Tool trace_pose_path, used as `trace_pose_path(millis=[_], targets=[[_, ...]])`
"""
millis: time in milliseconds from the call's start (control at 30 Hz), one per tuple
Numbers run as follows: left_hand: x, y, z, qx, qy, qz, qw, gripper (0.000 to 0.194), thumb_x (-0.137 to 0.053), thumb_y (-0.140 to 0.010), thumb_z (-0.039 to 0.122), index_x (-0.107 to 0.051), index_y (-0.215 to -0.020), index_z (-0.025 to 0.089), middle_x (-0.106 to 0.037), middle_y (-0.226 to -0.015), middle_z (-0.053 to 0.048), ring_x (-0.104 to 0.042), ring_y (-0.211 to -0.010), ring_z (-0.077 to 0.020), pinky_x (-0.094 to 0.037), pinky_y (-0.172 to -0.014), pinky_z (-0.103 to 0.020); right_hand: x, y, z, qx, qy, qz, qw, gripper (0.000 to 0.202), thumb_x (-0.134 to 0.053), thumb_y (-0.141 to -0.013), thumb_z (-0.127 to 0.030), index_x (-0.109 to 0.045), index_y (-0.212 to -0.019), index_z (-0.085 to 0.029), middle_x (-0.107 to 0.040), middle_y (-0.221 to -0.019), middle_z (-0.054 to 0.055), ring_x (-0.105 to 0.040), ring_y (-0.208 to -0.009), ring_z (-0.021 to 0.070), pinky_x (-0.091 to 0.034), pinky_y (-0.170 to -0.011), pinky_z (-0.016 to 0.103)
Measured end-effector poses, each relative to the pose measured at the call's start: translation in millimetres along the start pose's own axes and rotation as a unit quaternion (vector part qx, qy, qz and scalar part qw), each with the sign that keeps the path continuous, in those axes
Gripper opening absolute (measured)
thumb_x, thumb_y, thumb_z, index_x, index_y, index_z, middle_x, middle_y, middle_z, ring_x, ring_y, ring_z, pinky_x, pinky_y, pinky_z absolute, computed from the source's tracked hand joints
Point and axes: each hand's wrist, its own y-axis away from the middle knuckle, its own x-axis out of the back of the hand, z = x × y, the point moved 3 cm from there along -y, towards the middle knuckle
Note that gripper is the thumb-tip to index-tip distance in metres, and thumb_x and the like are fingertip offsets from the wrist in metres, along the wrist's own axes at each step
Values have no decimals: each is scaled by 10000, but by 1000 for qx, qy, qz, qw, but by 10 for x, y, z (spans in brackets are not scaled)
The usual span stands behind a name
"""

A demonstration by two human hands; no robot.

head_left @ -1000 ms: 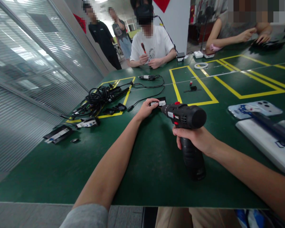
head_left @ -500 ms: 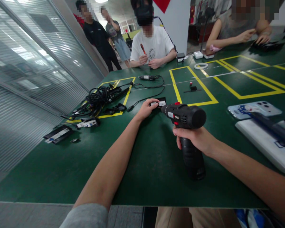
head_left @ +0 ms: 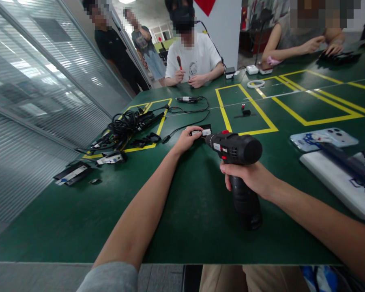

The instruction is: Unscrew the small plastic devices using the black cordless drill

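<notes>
My right hand (head_left: 246, 176) is wrapped round the grip of a black cordless drill (head_left: 235, 148) with red details. The drill lies level, its chuck pointing left at a small black box with a white label (head_left: 206, 132) on the green table. Against the near left side of that box, my left hand (head_left: 187, 140) is closed, its fingers gripping the box. The drill's tip ends right by these fingers; whether it touches the box I cannot tell.
A heap of black cables and adapters (head_left: 126, 125) lies left, with a black labelled case (head_left: 73, 173) nearer. A thin cable (head_left: 185, 127) runs behind my left hand. At right are a phone (head_left: 322, 138) and a white case (head_left: 334, 178). Across the table a person (head_left: 191, 56) holds a screwdriver (head_left: 179, 63).
Both hands, the drill and the box keep their places relative to each other. The whole view has shifted slightly; a standing person at the back left has moved a little left.
</notes>
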Motion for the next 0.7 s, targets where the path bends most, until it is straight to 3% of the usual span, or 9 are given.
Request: trace_pose_path(millis=[700], targets=[[-6, -5, -27, -25, -10, 4, 1000, 365, -616, -838, 411, -706, -1116, 193, -686, -1184, -71, -603, -1112, -220, -441, -1053, -382, 2, -17, 19, 8, 5, 7, 1000, 172, -693, -795, -322, -582, -792, -191, -618, -492, -8, -565, -457, 149, -428, -537, 298]])
